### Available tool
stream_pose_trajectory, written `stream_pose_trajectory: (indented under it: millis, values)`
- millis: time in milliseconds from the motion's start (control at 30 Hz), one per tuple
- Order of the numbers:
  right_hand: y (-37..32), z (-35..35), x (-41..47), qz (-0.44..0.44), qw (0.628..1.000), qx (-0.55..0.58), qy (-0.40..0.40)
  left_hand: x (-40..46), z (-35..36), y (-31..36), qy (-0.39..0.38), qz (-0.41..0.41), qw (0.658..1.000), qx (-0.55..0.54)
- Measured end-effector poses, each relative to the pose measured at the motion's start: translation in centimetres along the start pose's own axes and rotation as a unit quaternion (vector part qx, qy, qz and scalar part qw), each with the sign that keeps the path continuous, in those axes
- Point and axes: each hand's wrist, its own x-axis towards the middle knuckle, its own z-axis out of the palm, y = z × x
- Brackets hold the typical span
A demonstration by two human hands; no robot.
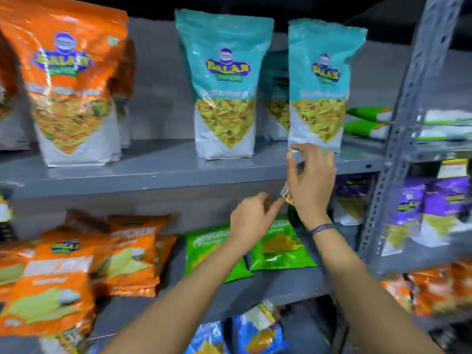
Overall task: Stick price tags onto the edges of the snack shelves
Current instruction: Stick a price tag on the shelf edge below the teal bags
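A grey metal snack shelf runs across the view, its front edge (153, 186) just above mid-height. My right hand (310, 182) is raised in front of that edge, below the right teal snack bag (319, 83), and holds a small stack of price tags (288, 195), yellow, red and white, mostly hidden behind the palm. My left hand (251, 217) is just below and to the left, its fingertips pinching at the lower corner of the tags. Whether a tag is stuck to the edge behind my hands is hidden.
On the upper shelf stand an orange bag (71, 93) and another teal bag (224, 85). The lower shelf holds orange packets (76, 261) and green packets (278, 246). A perforated grey upright (398, 139) rises at the right, with purple packets (434, 200) beyond it.
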Motion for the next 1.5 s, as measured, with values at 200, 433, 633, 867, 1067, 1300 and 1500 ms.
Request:
stream_pose_trajectory:
  millis: [200,433,633,867,1067,1300,1500]
  values:
    - [5.9,0.7,2.4,-0.038,0.987,0.075,-0.135,2.6,2.8,2.2,-0.005,-0.060,0.983,-0.171]
    - [7.2,1.6,5.9,0.008,0.951,0.187,-0.246,3.4,1.0,3.9,0.014,-0.066,0.994,-0.082]
    - [7.9,1.5,6.7,0.008,0.945,0.216,-0.244,4.3,-1.9,5.3,0.014,-0.051,0.999,-0.009]
    - [9.2,-0.9,5.4,-0.064,0.929,0.215,-0.295,4.0,-2.4,3.9,0.019,-0.020,0.989,0.147]
    - [9.5,-1.4,4.7,-0.106,0.932,0.159,-0.307,3.7,-0.8,3.8,0.028,-0.028,0.977,0.211]
    - [9.0,-1.3,4.4,-0.063,0.945,0.203,-0.250,4.4,-1.5,4.6,0.063,-0.030,0.970,0.234]
    - [8.7,-0.8,4.2,-0.051,0.954,0.199,-0.219,5.3,-1.8,5.6,0.095,-0.029,0.961,0.260]
